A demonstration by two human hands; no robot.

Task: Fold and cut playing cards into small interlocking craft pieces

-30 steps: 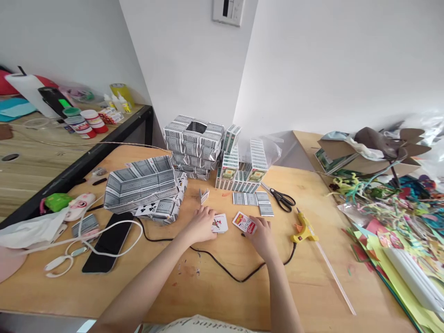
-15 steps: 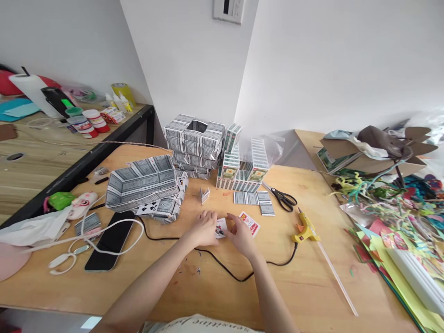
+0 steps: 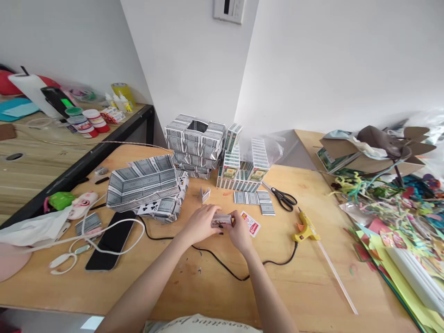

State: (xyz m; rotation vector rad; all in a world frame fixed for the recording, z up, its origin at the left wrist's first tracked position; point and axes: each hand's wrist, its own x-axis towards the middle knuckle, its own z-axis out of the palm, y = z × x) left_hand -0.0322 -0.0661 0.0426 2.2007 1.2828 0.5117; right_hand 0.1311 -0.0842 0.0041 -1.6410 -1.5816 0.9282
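Smooth wood-grain worktop (image 3: 229,296), pale walls behind. Left grip (image 3: 204,223) and right grip (image 3: 237,231) closed on 1 rectangular card stack (image 3: 222,219).

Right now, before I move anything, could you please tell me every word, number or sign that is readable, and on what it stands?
"sensitive": shirt; the word beside it is unclear.
Black club signs: face-up card by the open tray.
Too small or blurred to read: red-and-white card, green card boxes, red-and-white jars.
Print on the held cards: too small and partly hidden.
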